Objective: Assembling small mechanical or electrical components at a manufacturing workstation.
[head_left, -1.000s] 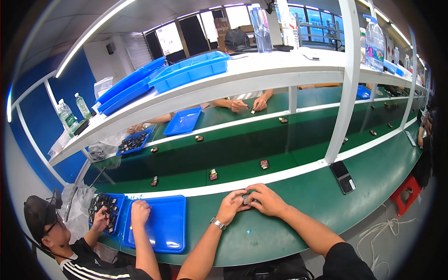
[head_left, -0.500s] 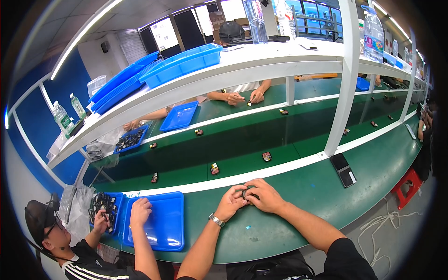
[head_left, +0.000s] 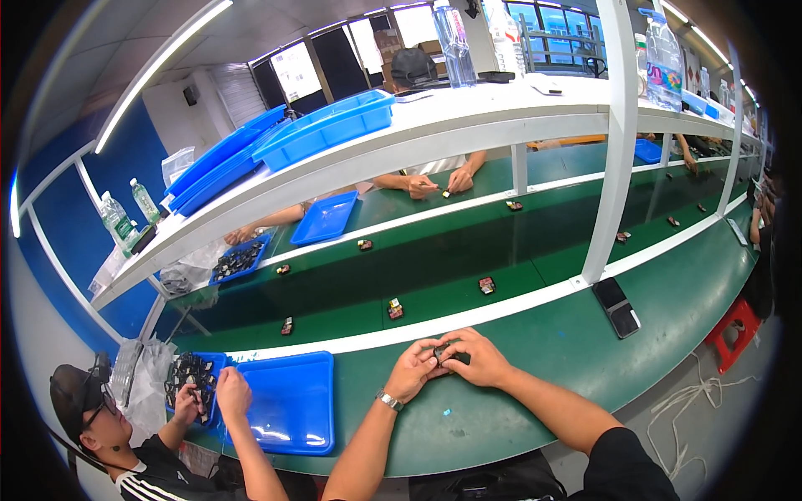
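Over the green worktable [head_left: 518, 417] my two hands meet in front of me. My left hand [head_left: 411, 372], with a metal watch at its wrist, pinches a small dark part [head_left: 439, 354] from the left side. Fingers of my right hand [head_left: 479, 359] close on the same part from the right. Most of the part is covered by fingers, so its exact kind cannot be made out. A tiny light-blue scrap [head_left: 447, 412] lies on the table below my hands.
To my left, a co-worker [head_left: 109, 417] handles pieces from a blue tray of dark parts [head_left: 224, 361], beside a larger blue tray [head_left: 317, 417]. Small black-and-red units [head_left: 395, 309] sit on the green belt [head_left: 342, 321]. A phone [head_left: 616, 307] lies right, near a white post [head_left: 614, 167].
My hands stay together on the small dark part, with the fingers slightly shifted. The co-worker's hand has moved left from above the large tray. Units on the belt have slid slightly right.
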`<action>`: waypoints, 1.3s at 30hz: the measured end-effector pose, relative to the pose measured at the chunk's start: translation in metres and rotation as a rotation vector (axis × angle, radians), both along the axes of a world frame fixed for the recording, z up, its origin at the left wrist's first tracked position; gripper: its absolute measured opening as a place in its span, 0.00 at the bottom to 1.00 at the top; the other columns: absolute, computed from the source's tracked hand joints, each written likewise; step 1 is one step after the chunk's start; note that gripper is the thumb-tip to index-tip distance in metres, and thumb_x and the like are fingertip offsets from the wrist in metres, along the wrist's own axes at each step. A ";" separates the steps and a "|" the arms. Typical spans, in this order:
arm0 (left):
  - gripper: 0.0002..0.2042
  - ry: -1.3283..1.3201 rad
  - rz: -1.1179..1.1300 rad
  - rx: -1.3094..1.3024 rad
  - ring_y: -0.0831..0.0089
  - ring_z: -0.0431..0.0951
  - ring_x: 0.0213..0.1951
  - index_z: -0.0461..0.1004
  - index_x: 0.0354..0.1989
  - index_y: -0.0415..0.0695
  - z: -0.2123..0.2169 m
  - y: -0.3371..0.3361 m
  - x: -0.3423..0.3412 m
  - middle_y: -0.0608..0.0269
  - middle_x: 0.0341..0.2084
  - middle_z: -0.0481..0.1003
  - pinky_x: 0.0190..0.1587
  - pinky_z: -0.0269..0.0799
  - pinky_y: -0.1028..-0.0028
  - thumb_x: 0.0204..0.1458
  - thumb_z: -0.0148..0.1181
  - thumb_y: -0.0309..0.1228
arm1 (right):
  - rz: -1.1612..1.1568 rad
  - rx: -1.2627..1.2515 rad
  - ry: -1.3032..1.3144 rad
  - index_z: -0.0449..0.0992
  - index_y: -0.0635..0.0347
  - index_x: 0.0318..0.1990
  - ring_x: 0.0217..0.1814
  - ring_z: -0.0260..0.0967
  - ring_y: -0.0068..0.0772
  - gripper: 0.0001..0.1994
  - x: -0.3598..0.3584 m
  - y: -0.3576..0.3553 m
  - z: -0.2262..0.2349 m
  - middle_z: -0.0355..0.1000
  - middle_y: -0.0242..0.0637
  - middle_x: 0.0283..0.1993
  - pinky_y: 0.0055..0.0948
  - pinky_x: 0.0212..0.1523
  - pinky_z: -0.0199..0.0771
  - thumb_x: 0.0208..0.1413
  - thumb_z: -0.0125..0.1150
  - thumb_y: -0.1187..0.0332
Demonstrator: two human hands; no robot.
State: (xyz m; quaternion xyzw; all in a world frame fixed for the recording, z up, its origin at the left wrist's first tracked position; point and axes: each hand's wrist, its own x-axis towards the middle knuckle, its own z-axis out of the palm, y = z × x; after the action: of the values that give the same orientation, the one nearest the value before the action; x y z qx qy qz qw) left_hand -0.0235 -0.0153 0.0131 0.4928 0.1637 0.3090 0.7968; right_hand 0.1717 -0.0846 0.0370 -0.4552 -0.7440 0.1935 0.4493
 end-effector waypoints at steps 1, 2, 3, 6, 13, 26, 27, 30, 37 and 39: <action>0.16 0.000 0.001 0.005 0.66 0.77 0.51 0.63 0.56 0.40 -0.001 0.000 0.000 0.53 0.49 0.74 0.57 0.76 0.62 0.61 0.54 0.23 | -0.047 0.004 0.015 0.81 0.57 0.36 0.59 0.66 0.42 0.07 -0.002 -0.001 0.000 0.72 0.37 0.52 0.37 0.58 0.68 0.50 0.66 0.69; 0.15 -0.013 0.005 -0.008 0.65 0.77 0.51 0.64 0.56 0.40 -0.001 0.000 0.001 0.53 0.49 0.74 0.57 0.76 0.61 0.61 0.53 0.24 | -0.095 0.007 0.031 0.81 0.58 0.36 0.58 0.66 0.41 0.06 -0.005 -0.002 0.000 0.73 0.37 0.51 0.36 0.57 0.69 0.50 0.66 0.69; 0.15 -0.025 0.008 -0.024 0.65 0.77 0.52 0.64 0.56 0.41 -0.003 0.000 0.001 0.54 0.49 0.74 0.57 0.76 0.61 0.62 0.53 0.24 | -0.095 0.008 0.032 0.81 0.58 0.36 0.58 0.66 0.41 0.06 -0.007 -0.004 0.001 0.73 0.37 0.51 0.36 0.57 0.69 0.50 0.66 0.69; 0.14 -0.020 0.017 -0.028 0.66 0.76 0.52 0.64 0.57 0.41 -0.004 0.000 -0.001 0.54 0.48 0.74 0.58 0.75 0.61 0.63 0.51 0.25 | -0.164 0.028 0.039 0.82 0.57 0.36 0.58 0.67 0.40 0.06 -0.014 -0.006 0.001 0.73 0.36 0.50 0.35 0.54 0.71 0.50 0.66 0.70; 0.14 -0.012 0.045 -0.005 0.66 0.76 0.52 0.64 0.57 0.40 -0.006 0.002 0.001 0.54 0.49 0.75 0.57 0.75 0.62 0.63 0.49 0.23 | -0.233 0.077 0.036 0.83 0.55 0.37 0.56 0.68 0.40 0.07 -0.019 -0.003 -0.010 0.74 0.35 0.50 0.35 0.54 0.72 0.49 0.68 0.70; 0.13 0.036 0.102 0.013 0.66 0.76 0.53 0.64 0.55 0.40 -0.006 -0.003 0.002 0.51 0.53 0.73 0.55 0.76 0.65 0.63 0.51 0.24 | -0.188 -0.018 0.147 0.83 0.55 0.39 0.60 0.65 0.41 0.08 -0.023 -0.003 -0.012 0.72 0.35 0.54 0.37 0.58 0.69 0.51 0.66 0.70; 0.13 0.018 0.111 0.024 0.66 0.76 0.53 0.64 0.55 0.40 -0.007 -0.003 0.001 0.50 0.53 0.73 0.55 0.76 0.65 0.63 0.51 0.24 | -0.188 -0.021 0.148 0.83 0.55 0.39 0.60 0.65 0.41 0.08 -0.024 -0.005 -0.010 0.72 0.35 0.54 0.37 0.58 0.69 0.51 0.66 0.70; 0.13 0.000 0.108 0.027 0.67 0.76 0.54 0.64 0.55 0.40 -0.008 -0.003 -0.001 0.51 0.55 0.72 0.56 0.75 0.65 0.63 0.50 0.23 | -0.171 0.018 0.140 0.83 0.55 0.39 0.59 0.65 0.41 0.08 -0.025 -0.005 -0.006 0.72 0.35 0.54 0.37 0.58 0.69 0.50 0.66 0.71; 0.12 -0.001 0.145 0.012 0.67 0.75 0.54 0.64 0.55 0.40 -0.008 -0.006 0.004 0.51 0.58 0.70 0.56 0.75 0.65 0.63 0.50 0.23 | -0.166 0.032 0.106 0.82 0.56 0.40 0.60 0.65 0.40 0.09 -0.026 -0.003 -0.006 0.70 0.37 0.58 0.37 0.58 0.69 0.49 0.65 0.72; 0.12 -0.024 0.173 -0.006 0.65 0.76 0.53 0.64 0.54 0.40 -0.006 -0.005 0.003 0.50 0.57 0.70 0.56 0.76 0.64 0.62 0.51 0.23 | -0.150 0.050 0.090 0.82 0.56 0.41 0.60 0.65 0.40 0.11 -0.024 -0.002 -0.005 0.69 0.37 0.59 0.37 0.58 0.70 0.49 0.66 0.72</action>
State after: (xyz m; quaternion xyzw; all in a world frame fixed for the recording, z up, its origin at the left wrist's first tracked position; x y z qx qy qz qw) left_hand -0.0207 -0.0201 0.0070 0.4705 0.1971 0.3821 0.7706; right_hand 0.1480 -0.0868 0.0315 -0.4892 -0.6914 0.1608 0.5067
